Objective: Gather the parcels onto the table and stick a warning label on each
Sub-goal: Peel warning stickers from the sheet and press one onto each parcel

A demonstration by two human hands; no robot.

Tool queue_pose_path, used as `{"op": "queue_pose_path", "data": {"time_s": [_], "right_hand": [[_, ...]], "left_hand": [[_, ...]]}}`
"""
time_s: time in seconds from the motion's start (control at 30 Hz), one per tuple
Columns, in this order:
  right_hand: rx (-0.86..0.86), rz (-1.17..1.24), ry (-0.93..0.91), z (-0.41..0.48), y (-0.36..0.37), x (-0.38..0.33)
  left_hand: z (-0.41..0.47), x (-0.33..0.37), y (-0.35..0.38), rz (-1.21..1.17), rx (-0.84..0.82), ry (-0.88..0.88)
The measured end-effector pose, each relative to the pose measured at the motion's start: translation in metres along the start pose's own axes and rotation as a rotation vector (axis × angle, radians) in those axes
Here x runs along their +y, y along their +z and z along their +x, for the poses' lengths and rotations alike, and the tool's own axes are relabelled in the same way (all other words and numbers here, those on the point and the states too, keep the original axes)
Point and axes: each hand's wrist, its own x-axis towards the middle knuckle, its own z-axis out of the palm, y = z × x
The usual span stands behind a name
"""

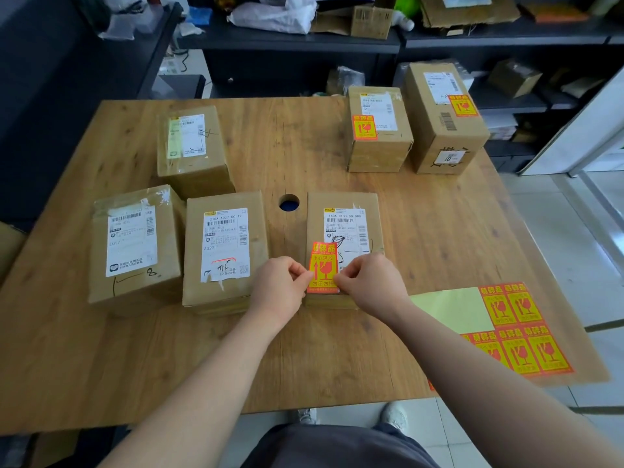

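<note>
Sticker: the fragile sticker looks thin, floppy and tacky, so side edges are the place to hold it.
Where: over the near end of the parcel, mid-table.
Left hand: fingertips pinching the sticker's left edge.
Right hand: pinching the right edge, other fingers curled.
Spare: sticker sheet, right edge.

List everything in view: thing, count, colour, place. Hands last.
Table: one, light wood, centre.
Labelled parcels: two, brown, table's far right.
Unlabelled parcels: three, brown, table's left.
Middle parcel: one, brown, near centre.
Warning label: one, red-yellow, over middle parcel.
Label sheet: one, pale green with red-yellow labels, table's right edge.
Shelving: one run, dark, behind table.
Left hand: one, pinching label's left edge.
Right hand: one, pinching label's right edge.
</note>
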Motion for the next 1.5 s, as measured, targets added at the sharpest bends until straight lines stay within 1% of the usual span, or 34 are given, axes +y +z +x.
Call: {"op": "queue_pose_path", "data": {"time_s": [0.1,0.23,0.3,0.37,0.43,0.53,0.6,0.73,0.87,0.93,0.97,1.03,1.1,1.2,1.37,1.43,1.5], "right_hand": [[0.016,-0.015,-0.013,0.001,0.002,0.001],[0.066,0.025,-0.047,0.002,0.001,0.005],[0.082,-0.022,-0.137,0.001,0.001,0.008],[0.109,-0.146,-0.275,-0.001,0.001,0.009],[0.100,-0.250,-0.405,0.000,0.002,0.013],[0.083,-0.431,-0.532,0.003,0.000,0.020],[0.083,-0.510,-0.541,0.006,0.000,0.023],[0.077,-0.556,-0.504,0.011,0.002,0.018],[0.084,-0.583,-0.473,0.012,0.002,0.015],[0.091,-0.549,-0.550,0.012,0.002,0.016],[0.056,-0.548,-0.619,0.011,0.003,0.016],[-0.070,-0.550,-0.737,0.011,0.003,0.019],[-0.133,-0.569,-0.745,0.012,0.000,0.025],[-0.117,-0.591,-0.672,0.012,-0.001,0.025],[-0.164,-0.597,-0.814,0.002,0.010,0.019],[-0.185,-0.596,-0.832,0.002,0.002,0.031],[-0.177,-0.610,-0.806,0.004,-0.008,0.044]], "left_hand": [[0.000,-0.001,0.001,0.022,0.010,0.006],[-0.001,-0.001,0.003,0.056,0.056,0.027],[-0.001,0.000,0.004,0.082,0.062,0.077],[0.001,0.002,0.005,0.091,0.067,0.113],[0.004,0.004,0.005,0.075,0.082,0.132],[0.008,0.005,0.007,0.047,0.088,0.142],[0.009,0.004,0.009,0.048,0.096,0.147],[0.008,0.003,0.012,0.096,0.115,0.158],[0.006,0.001,0.011,0.116,0.026,0.129],[0.005,0.000,0.008,0.104,-0.011,0.121],[0.004,-0.001,0.006,0.103,-0.027,0.132],[0.002,-0.002,0.002,0.102,-0.062,0.168],[0.001,-0.001,-0.001,0.086,-0.097,0.183],[0.001,-0.001,-0.003,0.036,-0.102,0.184],[0.000,-0.004,-0.002,0.067,-0.087,0.194],[0.000,-0.004,-0.001,0.063,-0.088,0.190],[0.000,-0.003,0.000,0.074,-0.089,0.183]]}}
